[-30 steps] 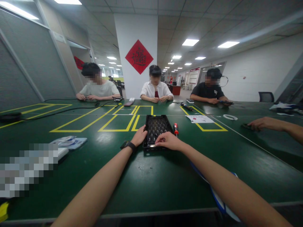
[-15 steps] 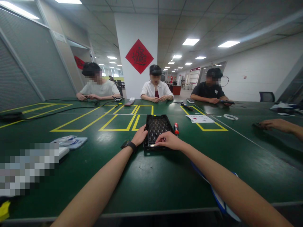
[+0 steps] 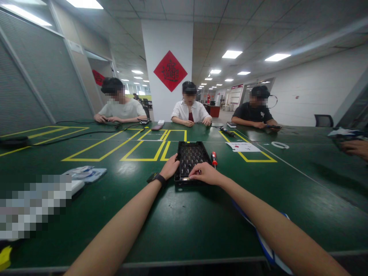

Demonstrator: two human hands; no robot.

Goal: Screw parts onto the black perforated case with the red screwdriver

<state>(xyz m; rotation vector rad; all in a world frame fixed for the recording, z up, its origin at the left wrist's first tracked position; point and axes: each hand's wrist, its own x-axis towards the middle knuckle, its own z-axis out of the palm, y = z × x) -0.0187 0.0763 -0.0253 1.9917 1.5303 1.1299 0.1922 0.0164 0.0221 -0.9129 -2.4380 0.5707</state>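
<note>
A black rectangular case [image 3: 193,157] with rows of small dark pieces inside lies on the green table in front of me. My left hand [image 3: 170,167] grips its left wall, with the thumb by the rim. Over the near right part of the case, my right hand [image 3: 204,173] has its fingertips pinched together; whatever is between them is too small to make out. A small pale rectangular piece [image 3: 185,179] shows at the near edge, just left of those fingertips. Right of the case lies a red-handled screwdriver [image 3: 214,158].
Yellow tape outlines [image 3: 138,158] mark the table. A paper sheet [image 3: 244,147] and a white ring [image 3: 280,145] lie to the right, plastic packets [image 3: 86,173] to the left. Three people sit opposite; another person's hand [image 3: 355,147] is at the right edge.
My hands and the case keep nearly the same place; the view has shifted slightly. At the right, the other person's hand has drawn back toward the edge.
</note>
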